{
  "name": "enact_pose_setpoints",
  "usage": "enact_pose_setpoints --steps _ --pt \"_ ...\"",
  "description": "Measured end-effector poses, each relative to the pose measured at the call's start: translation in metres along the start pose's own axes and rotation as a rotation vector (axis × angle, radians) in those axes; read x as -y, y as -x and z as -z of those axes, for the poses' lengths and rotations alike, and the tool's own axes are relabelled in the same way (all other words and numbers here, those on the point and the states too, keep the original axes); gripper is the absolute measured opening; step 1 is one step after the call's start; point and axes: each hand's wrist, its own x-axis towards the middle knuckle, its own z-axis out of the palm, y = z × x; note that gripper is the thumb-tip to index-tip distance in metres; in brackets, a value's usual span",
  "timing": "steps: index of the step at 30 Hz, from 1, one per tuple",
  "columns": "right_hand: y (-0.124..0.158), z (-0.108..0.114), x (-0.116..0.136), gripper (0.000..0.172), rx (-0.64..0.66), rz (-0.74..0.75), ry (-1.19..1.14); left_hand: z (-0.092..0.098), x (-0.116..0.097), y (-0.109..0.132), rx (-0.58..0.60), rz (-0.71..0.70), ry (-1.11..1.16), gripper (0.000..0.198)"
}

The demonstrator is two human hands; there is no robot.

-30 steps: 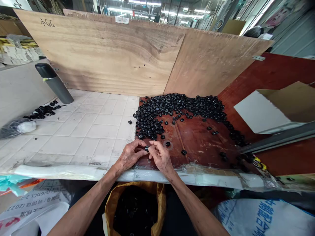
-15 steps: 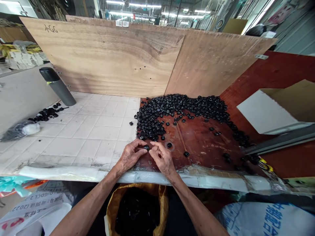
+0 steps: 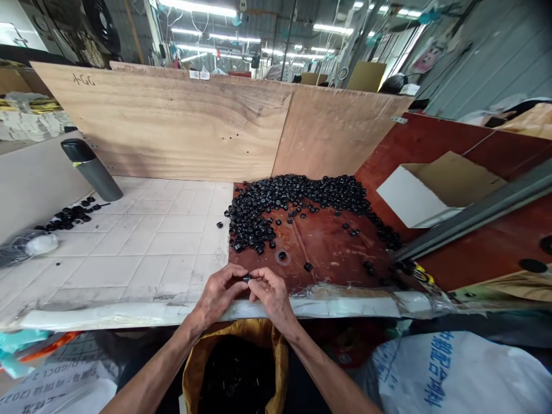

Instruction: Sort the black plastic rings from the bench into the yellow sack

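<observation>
Between the fingertips of both hands is a small black plastic part [image 3: 246, 278], held just above the table's front edge. My left hand [image 3: 218, 291] pinches it from the left, thumb and forefinger closed around it. My right hand [image 3: 271, 292] has its thumb and fingers closed at the part's right side; the fingers hide most of it. Beyond the hands, a heap of similar black parts [image 3: 297, 192] curves over the red-brown board [image 3: 328, 236]. Two single black parts lie closer, one of them [image 3: 307, 267] to the right of my right hand.
An open yellow sack [image 3: 278, 368] with black contents stands below the table edge [image 3: 336, 306]. A dark bottle [image 3: 92, 169] and a small black pile [image 3: 71, 215] are at left on white tiles [image 3: 172, 236]. A white box [image 3: 407, 198] and metal bar [image 3: 474, 204] stand right, before a plywood panel [image 3: 185, 126].
The view has tilted up and shifted right. My right fingers, apart from the black part before, have come up against it, and both hands have drawn nearer the table edge.
</observation>
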Motion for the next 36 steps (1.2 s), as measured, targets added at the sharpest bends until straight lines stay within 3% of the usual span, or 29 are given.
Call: enact_pose_setpoints --steps 2,4,6,7,8,10,12,14,17,19,21,25,27,31,36 --pt "0.017 -0.006 0.003 0.015 -0.006 -0.096 -0.106 0.000 -0.005 0.020 -0.014 -0.107 -0.099 0.016" --pt "0.027 -0.003 0.005 0.016 0.064 -0.144 -0.092 0.004 -0.013 0.034 0.073 -0.133 -0.151 0.017" --pt "0.025 0.011 0.003 0.021 0.080 -0.094 0.083 0.010 -0.021 0.037 0.218 -0.031 -0.181 0.012" --pt "0.019 0.022 0.001 0.022 0.024 -0.022 0.214 0.013 -0.024 0.033 0.250 0.046 -0.202 0.008" --pt "0.010 0.035 -0.003 0.021 -0.086 0.074 0.351 0.015 -0.024 0.024 0.226 0.114 -0.231 0.008" --pt "-0.015 0.059 -0.013 0.024 -0.346 0.244 0.593 0.017 -0.019 -0.003 0.028 0.171 -0.301 0.014" --pt "-0.039 0.076 -0.025 0.040 -0.431 0.273 0.768 0.015 -0.006 -0.035 -0.186 0.126 -0.371 0.025" --pt "-0.057 0.082 -0.038 0.037 -0.371 0.267 0.863 0.009 0.009 -0.063 -0.259 0.060 -0.425 0.031" --pt "-0.066 0.074 -0.049 0.022 -0.267 0.334 0.877 -0.002 0.024 -0.081 -0.237 -0.001 -0.407 0.014" --pt "-0.063 0.065 -0.050 0.019 -0.211 0.397 0.853 -0.007 0.027 -0.077 -0.176 0.073 -0.305 0.010" --pt "-0.058 0.059 -0.046 0.020 -0.136 0.438 0.814 -0.008 0.023 -0.068 -0.148 0.236 -0.136 0.020" --pt "-0.050 0.060 -0.035 0.016 -0.030 0.432 0.710 0.003 0.015 -0.051 -0.200 0.437 0.098 0.038" --pt "-0.049 0.063 -0.033 0.014 0.017 0.445 0.676 0.009 0.016 -0.044 -0.188 0.422 0.024 0.033" --pt "-0.050 0.064 -0.034 0.020 0.102 0.511 0.655 0.013 0.024 -0.031 -0.248 0.225 -0.253 0.019" --pt "-0.047 0.062 -0.032 0.026 0.113 0.501 0.681 0.009 0.027 -0.022 -0.237 0.186 -0.326 0.031"
